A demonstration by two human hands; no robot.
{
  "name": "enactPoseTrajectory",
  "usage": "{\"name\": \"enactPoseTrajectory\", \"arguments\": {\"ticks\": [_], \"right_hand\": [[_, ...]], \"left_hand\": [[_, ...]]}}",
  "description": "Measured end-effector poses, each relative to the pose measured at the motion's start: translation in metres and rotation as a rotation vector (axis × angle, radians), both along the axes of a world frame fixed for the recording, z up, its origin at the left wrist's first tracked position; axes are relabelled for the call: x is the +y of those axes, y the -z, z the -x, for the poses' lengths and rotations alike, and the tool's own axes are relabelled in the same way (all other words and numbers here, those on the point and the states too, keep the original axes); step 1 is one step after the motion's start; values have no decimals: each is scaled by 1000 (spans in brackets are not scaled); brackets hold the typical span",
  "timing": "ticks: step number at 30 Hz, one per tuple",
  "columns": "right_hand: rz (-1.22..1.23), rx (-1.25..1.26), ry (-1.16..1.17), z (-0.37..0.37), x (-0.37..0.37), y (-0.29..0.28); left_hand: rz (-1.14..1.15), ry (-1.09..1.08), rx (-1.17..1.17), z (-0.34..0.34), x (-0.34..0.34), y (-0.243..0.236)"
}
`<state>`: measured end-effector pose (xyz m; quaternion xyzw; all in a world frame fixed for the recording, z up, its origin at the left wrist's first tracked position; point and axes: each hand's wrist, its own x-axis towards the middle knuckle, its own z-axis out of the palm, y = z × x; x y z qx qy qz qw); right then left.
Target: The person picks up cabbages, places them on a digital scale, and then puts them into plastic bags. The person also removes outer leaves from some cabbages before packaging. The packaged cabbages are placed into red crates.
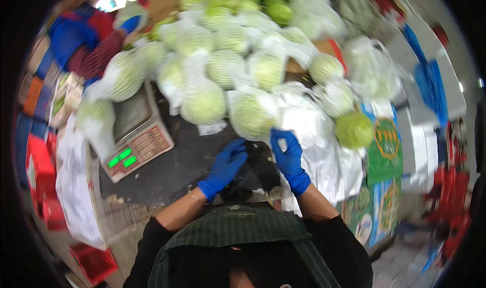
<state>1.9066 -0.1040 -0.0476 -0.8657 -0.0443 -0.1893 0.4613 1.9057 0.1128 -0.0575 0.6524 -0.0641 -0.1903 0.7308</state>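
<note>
Both my hands wear blue gloves over a dark tabletop (pixel 187 151). My left hand (pixel 226 167) hovers above it with loosely bent, parted fingers and nothing visible in them. Just to its right, my right hand (pixel 289 162) is closed, thumb against fingers. A small whitish bit shows at its fingertips, too small to name. Beyond the fingertips lies a round pale-green head, seemingly a cabbage (pixel 251 117), in a white foam net. White plastic bags (pixel 326 159) spread out beside my right hand. A bare green head (pixel 354 130) rests at their right edge.
A scale (pixel 139 146) with lit green displays stands on the left; netted heads (pixel 95 123) lie beside it. More netted heads (pixel 202 103) are piled at the back. A co-worker's gloved hand (pixel 130 24) is at the far left. White foam boxes (pixel 430 70) stand right.
</note>
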Motion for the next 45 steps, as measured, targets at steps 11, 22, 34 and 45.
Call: {"name": "enactPoseTrajectory", "arguments": {"ticks": [11,22,34,45], "right_hand": [[376,240,148,76,-150,64],[-994,217,216,88,-195,20],[250,-13,318,-4,-199,47],[279,195,168,-3,-188,26]], "left_hand": [[-32,52,164,11,-51,-25],[-57,210,514,31,-192,-19],[-30,-250,71,-8,-155,-73],[313,-812,-198,52,38,-227]]}}
